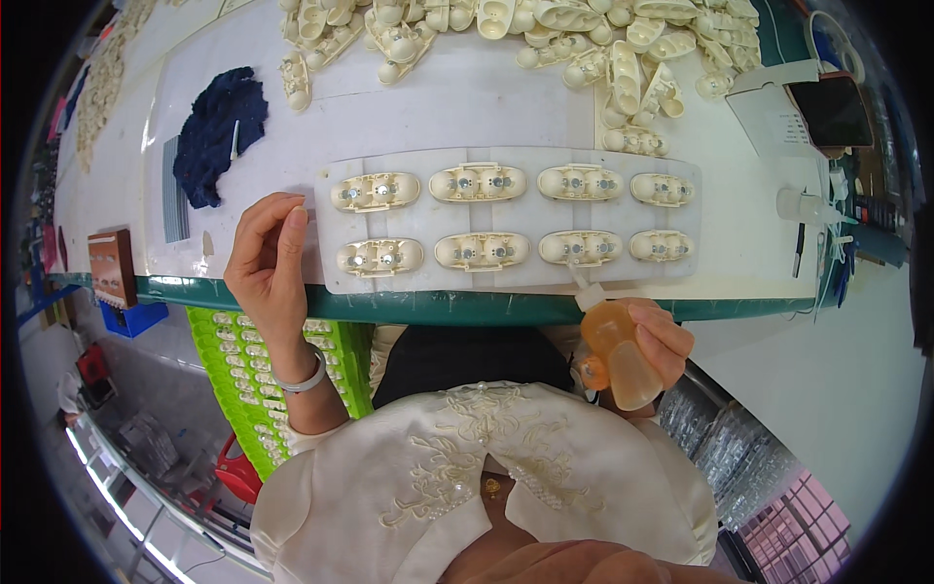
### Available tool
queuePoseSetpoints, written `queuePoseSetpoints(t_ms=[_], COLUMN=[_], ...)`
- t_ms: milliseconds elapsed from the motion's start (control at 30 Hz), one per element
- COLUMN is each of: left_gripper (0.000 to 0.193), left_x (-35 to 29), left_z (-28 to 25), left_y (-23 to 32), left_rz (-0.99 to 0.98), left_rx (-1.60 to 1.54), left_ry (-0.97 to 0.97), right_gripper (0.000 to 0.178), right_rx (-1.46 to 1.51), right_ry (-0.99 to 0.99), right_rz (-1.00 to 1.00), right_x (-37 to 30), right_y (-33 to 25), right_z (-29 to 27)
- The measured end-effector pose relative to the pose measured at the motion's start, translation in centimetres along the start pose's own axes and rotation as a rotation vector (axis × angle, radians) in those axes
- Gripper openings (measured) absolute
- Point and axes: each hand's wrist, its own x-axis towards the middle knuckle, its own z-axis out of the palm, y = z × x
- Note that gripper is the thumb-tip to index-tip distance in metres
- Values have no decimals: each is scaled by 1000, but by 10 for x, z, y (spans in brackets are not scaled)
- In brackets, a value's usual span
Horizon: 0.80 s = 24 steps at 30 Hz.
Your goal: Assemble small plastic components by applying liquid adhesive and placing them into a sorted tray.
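My right hand point(662, 343) grips a squeeze bottle point(615, 343) of amber liquid. Its thin nozzle points up at the near edge of a cream plastic shell point(580, 247), third from the left in the near row; whether the tip touches cannot be told. Two rows of such oval shells, with small shiny metal spots inside, lie on a pale rectangular board point(486, 216) at the table's near edge. Just off the board's left end is my left hand point(268, 258), fingers curled and thumb against them; anything pinched there is too small to see.
Loose cream shells point(623, 78) are heaped at the far side. A dark blue cloth point(219, 131) lies left, a phone point(832, 112) far right, near a small clear bottle point(803, 206). Below the green table edge point(438, 308), a bright green tray point(229, 380) holds more shells beside my lap.
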Motion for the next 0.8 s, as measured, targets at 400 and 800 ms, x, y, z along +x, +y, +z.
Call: queuePoseSetpoints(t_ms=[400, 800], left_gripper=[10, 11], left_x=[1, 1], left_z=[0, 0], left_y=[0, -2], left_rz=[-4, -2], left_rx=[23, 19], left_ry=[5, 2], right_gripper=[35, 43], right_rx=[60, -82], right_ry=[75, 26], right_rz=[22, 27], right_x=[-10, -11], right_y=[3, 3], right_z=[-7, -25])
